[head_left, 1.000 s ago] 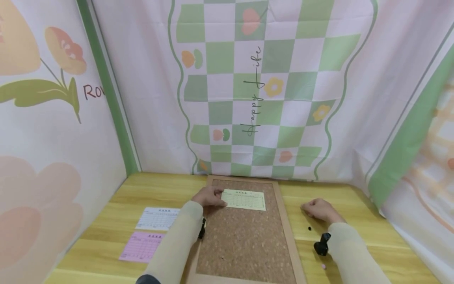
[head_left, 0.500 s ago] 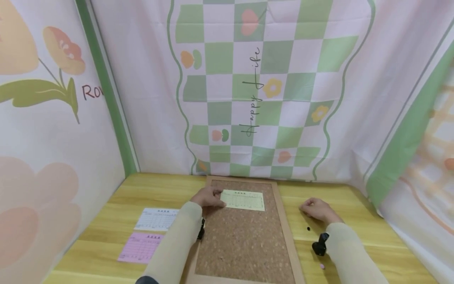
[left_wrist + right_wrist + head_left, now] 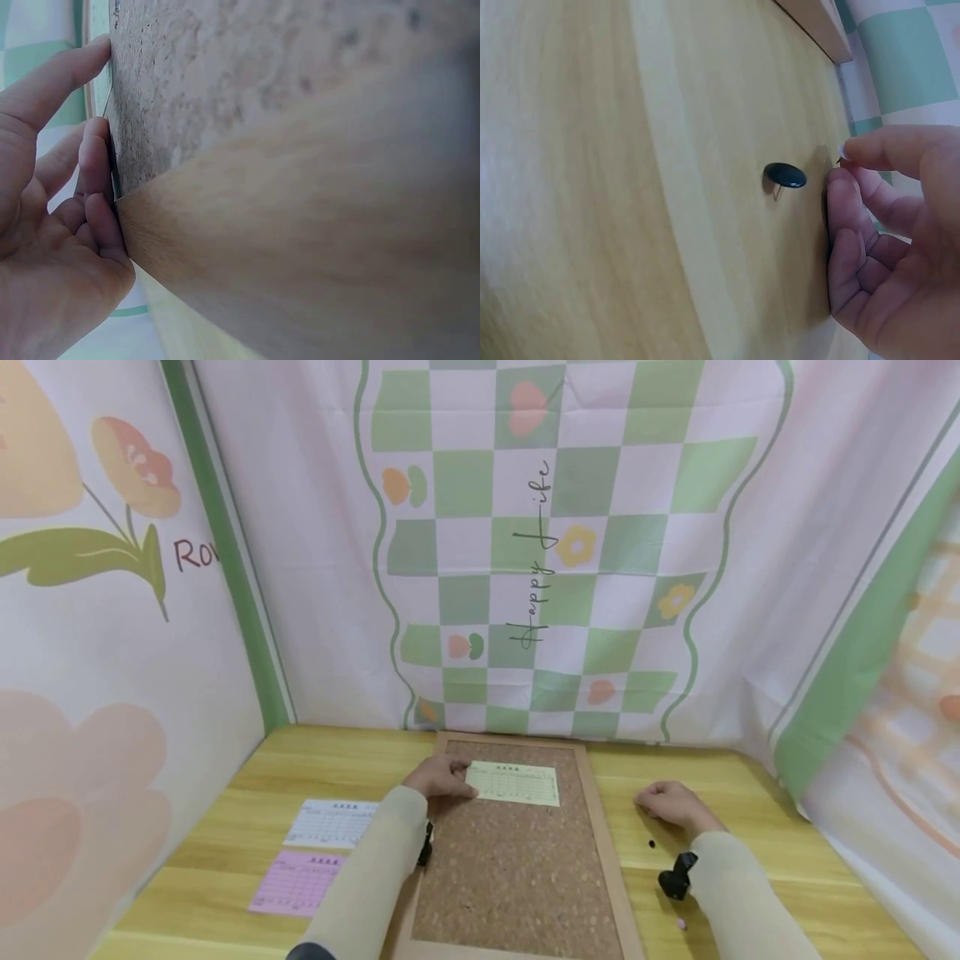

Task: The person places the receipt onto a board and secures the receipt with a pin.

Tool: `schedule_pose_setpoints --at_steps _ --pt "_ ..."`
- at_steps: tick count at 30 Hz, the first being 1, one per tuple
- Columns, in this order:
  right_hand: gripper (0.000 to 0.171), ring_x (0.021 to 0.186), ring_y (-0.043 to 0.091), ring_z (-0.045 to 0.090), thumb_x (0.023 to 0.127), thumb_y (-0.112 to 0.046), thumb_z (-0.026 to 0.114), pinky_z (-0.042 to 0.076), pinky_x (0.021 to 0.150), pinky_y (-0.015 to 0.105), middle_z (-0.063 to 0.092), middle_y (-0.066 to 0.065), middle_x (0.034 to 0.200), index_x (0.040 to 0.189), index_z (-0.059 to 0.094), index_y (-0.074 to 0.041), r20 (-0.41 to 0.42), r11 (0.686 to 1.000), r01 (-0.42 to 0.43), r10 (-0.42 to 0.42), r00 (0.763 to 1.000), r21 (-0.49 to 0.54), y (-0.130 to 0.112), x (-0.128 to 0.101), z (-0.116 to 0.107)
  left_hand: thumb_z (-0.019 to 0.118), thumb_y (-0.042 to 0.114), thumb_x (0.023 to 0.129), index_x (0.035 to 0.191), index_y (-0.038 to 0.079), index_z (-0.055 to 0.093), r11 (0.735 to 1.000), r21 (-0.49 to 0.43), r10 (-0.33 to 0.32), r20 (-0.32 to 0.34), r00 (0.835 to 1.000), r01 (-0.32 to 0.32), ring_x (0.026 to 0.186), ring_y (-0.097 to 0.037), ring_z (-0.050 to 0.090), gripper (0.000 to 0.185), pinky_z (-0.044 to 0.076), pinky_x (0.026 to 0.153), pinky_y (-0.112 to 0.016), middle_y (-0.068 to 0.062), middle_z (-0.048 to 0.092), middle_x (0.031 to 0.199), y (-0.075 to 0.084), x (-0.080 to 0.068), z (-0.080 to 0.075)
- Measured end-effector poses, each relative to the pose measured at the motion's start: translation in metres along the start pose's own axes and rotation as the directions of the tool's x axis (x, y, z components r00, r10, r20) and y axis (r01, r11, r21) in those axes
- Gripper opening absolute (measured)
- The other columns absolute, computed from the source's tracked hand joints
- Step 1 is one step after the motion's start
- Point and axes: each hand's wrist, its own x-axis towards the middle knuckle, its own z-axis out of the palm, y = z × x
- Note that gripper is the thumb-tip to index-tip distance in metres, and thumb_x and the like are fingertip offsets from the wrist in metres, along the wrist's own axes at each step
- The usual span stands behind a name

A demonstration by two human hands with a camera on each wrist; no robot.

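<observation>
Pressing flat against the cork board (image 3: 517,868), the left hand (image 3: 442,777) held the left edge of a pale green form card (image 3: 513,782) near the board's far end, fingers straight. The right hand (image 3: 670,802) rested on the wooden table (image 3: 757,827), fingers loosely curled and holding nothing, beside a black pushpin (image 3: 784,175). White (image 3: 332,823) and pink (image 3: 297,882) cards lay left of the board.

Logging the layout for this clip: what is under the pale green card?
The pale green card lies flat on the cork board, near its far end. The left hand presses the card's left edge. Any pin beneath the fingers is hidden.
</observation>
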Motion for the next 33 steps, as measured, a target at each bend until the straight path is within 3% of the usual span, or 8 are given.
schedule_pose_setpoints --at_steps 11,18,28,33 --pt "0.019 0.071 0.015 0.050 0.096 -0.019 0.061 0.042 0.065 0.028 0.059 0.000 0.075 0.088 0.064 -0.002 0.014 0.992 -0.015 0.013 1.000 0.129 0.0024 -0.0031 -0.0038 0.081 0.011 0.084 0.144 -0.001 0.051 1.000 -0.015 -0.003 0.007 1.000 0.003 0.067 -0.013 0.042 0.068 0.037 0.064 -0.026 0.001 0.052 0.077 0.0004 0.0014 0.0006" --pt "0.018 0.070 0.014 0.051 0.094 -0.016 0.063 0.043 0.064 0.026 0.060 0.000 0.078 0.092 0.065 0.001 0.009 0.991 -0.005 0.004 1.000 0.132 0.0048 -0.0008 -0.0028 0.081 0.012 0.084 0.145 0.000 0.050 1.000 -0.001 -0.005 0.004 1.000 0.005 0.068 -0.013 0.043 0.069 0.038 0.065 -0.027 0.000 0.054 0.078 -0.0007 0.0012 0.0009" --pt "0.014 0.054 0.008 0.045 0.091 -0.012 0.065 0.041 0.056 0.024 0.055 -0.003 0.064 0.082 0.063 -0.002 0.027 0.993 0.003 -0.006 1.000 0.117 -0.0007 0.0016 -0.0058 0.081 0.013 0.084 0.144 0.000 0.051 1.000 -0.020 -0.021 -0.010 1.000 0.021 0.069 -0.014 0.043 0.069 0.037 0.065 -0.028 -0.002 0.054 0.083 0.0006 -0.0006 0.0005" --pt "0.016 0.060 0.010 0.051 0.095 -0.009 0.063 0.047 0.057 0.023 0.059 0.001 0.070 0.091 0.066 0.006 0.059 0.992 0.036 -0.044 0.997 0.123 -0.0039 0.0004 -0.0075 0.081 0.013 0.084 0.144 -0.001 0.051 1.000 -0.008 -0.009 0.003 1.000 0.009 0.070 -0.013 0.045 0.068 0.038 0.068 -0.028 -0.002 0.057 0.082 0.0005 -0.0004 0.0003"
